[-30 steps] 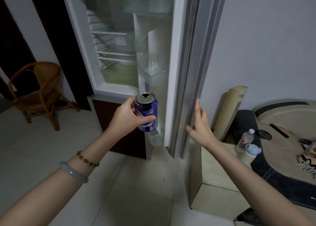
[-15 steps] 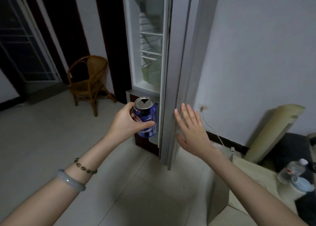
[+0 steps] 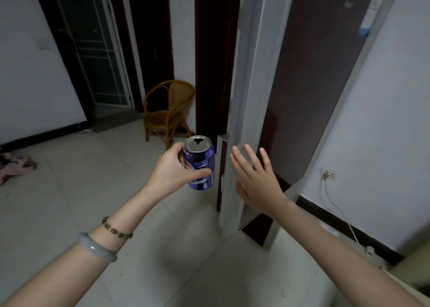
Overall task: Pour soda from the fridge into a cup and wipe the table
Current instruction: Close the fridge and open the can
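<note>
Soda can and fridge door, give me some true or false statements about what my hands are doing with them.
1. The left hand grips the blue soda can. True.
2. The soda can is sealed. False: its top opening is already open.
3. The right hand has straight fingers at the fridge door. True.
4. The rattan chair stands right of the fridge door. False: it stands left of it.

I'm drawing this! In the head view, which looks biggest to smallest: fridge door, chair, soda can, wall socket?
1. fridge door
2. chair
3. soda can, which is nearer the camera, so it looks big for its size
4. wall socket
</note>
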A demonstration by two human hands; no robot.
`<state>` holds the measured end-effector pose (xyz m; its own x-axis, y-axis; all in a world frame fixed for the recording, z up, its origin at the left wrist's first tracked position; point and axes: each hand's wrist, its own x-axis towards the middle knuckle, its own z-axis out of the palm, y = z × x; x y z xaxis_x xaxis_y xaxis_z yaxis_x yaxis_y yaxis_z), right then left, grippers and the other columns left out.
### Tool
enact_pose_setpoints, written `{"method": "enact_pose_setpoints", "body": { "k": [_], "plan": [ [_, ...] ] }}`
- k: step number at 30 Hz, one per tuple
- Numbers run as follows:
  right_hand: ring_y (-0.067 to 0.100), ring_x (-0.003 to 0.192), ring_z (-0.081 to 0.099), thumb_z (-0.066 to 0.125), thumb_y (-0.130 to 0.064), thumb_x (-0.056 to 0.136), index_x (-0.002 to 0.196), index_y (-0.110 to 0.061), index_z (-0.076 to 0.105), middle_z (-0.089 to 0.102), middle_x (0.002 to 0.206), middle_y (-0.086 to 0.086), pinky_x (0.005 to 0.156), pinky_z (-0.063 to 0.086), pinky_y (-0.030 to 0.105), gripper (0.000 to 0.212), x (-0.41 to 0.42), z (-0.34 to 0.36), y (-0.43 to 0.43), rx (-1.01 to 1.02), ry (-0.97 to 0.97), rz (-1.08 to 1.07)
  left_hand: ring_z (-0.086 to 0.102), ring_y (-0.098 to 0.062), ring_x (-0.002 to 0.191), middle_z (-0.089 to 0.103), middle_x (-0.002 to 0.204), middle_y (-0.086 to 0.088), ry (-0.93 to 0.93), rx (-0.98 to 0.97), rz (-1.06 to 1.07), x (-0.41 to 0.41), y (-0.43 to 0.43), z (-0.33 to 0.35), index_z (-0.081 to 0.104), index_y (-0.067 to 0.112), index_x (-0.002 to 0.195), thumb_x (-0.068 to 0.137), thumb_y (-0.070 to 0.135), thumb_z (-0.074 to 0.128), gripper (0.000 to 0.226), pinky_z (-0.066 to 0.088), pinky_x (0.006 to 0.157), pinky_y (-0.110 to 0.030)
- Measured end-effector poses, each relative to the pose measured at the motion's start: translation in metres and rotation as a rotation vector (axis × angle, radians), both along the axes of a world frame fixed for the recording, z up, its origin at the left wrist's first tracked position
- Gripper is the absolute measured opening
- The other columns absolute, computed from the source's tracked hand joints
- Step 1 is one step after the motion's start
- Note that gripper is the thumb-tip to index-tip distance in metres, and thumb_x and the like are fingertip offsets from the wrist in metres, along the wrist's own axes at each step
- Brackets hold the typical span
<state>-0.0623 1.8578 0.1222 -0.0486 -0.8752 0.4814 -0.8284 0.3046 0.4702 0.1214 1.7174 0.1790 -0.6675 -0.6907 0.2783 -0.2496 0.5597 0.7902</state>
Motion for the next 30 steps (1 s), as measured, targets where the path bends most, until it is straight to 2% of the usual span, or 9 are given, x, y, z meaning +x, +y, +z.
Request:
{"method": "enact_pose_setpoints", "body": {
  "k": [3,10,16,19,23,25,26,28,30],
  "plan": [
    [0.030,0.140,0.018,0.049,-0.031,0.083,0.142,-0.008,0.034,0.019,0.152,0.006,0.112,0.009,0.054,0.065,-0.002,-0.002,-0.045,-0.045,0.041,-0.015,0.053,0.003,0.089,0.056,0.102,0.016,0.001,0.008,-0.012,-0.003,-0.045,-0.001,0.052,0.023,0.116,0.059,0.031,0.087,0.068,0.036,0.067,-0.006],
    [0.032,0.136,0.025,0.041,-0.027,0.085,0.137,-0.008,0.043,0.038,0.147,0.007,0.109,0.016,0.058,0.056,-0.019,0.001,-0.146,-0.109,0.156,-0.064,0.048,0.015,0.082,0.051,0.092,0.029,-0.018,0.005,-0.083,-0.016,-0.152,0.001,0.050,0.030,0.111,0.056,0.030,0.088,0.066,0.039,0.069,-0.008],
    [0.035,0.135,0.025,0.062,-0.027,0.075,0.130,-0.010,0.052,0.039,0.147,0.009,0.108,0.014,0.060,0.058,-0.036,0.003,-0.219,-0.097,0.176,-0.123,0.059,-0.008,0.100,0.062,0.110,0.011,-0.032,0.000,-0.151,-0.030,-0.226,-0.006,0.053,0.024,0.118,0.059,0.035,0.086,0.068,0.049,0.088,-0.028],
    [0.036,0.134,0.024,0.068,-0.025,0.071,0.125,-0.010,0.056,0.040,0.146,0.010,0.107,0.015,0.061,0.057,-0.050,0.005,-0.253,-0.092,0.171,-0.145,0.058,-0.009,0.102,0.061,0.109,0.012,-0.016,0.044,-0.182,-0.040,-0.257,-0.009,0.053,0.024,0.119,0.063,0.031,0.085,0.065,0.046,0.087,-0.023],
    [0.038,0.133,0.024,0.071,-0.023,0.067,0.122,-0.010,0.058,0.040,0.145,0.011,0.107,0.012,0.061,0.058,-0.073,0.006,-0.296,-0.090,0.173,-0.179,0.057,-0.006,0.099,0.059,0.105,0.016,0.015,0.066,-0.228,-0.062,-0.296,-0.013,0.051,0.026,0.116,0.065,0.024,0.085,0.062,0.043,0.077,-0.006],
    [0.038,0.133,0.026,0.072,-0.022,0.066,0.120,-0.010,0.059,0.041,0.144,0.012,0.108,0.009,0.060,0.057,-0.086,0.004,-0.318,-0.109,0.177,-0.194,0.058,-0.007,0.100,0.059,0.104,0.018,0.008,0.079,-0.245,-0.077,-0.318,-0.016,0.051,0.026,0.115,0.065,0.024,0.086,0.061,0.044,0.079,-0.006],
    [0.038,0.132,0.027,0.072,-0.021,0.066,0.118,-0.009,0.059,0.042,0.144,0.012,0.109,0.008,0.060,0.055,-0.093,0.003,-0.329,-0.122,0.181,-0.198,0.059,-0.008,0.103,0.060,0.106,0.017,0.001,0.091,-0.255,-0.085,-0.330,-0.018,0.051,0.025,0.115,0.063,0.027,0.086,0.062,0.045,0.083,-0.010],
    [0.039,0.131,0.033,0.070,-0.020,0.067,0.115,-0.009,0.060,0.044,0.142,0.013,0.109,0.008,0.060,0.051,-0.111,0.000,-0.350,-0.146,0.197,-0.204,0.059,-0.010,0.109,0.062,0.114,0.012,-0.010,0.105,-0.267,-0.106,-0.356,-0.022,0.052,0.021,0.120,0.056,0.043,0.085,0.075,0.049,0.094,-0.027],
    [0.041,0.128,0.038,0.070,-0.019,0.067,0.113,-0.009,0.061,0.045,0.141,0.014,0.109,0.008,0.061,0.049,-0.129,-0.003,-0.370,-0.159,0.210,-0.213,0.059,-0.012,0.110,0.062,0.119,0.008,-0.023,0.102,-0.271,-0.129,-0.380,-0.023,0.051,0.021,0.124,0.050,0.054,0.081,0.086,0.049,0.096,-0.040]
  ]
}}
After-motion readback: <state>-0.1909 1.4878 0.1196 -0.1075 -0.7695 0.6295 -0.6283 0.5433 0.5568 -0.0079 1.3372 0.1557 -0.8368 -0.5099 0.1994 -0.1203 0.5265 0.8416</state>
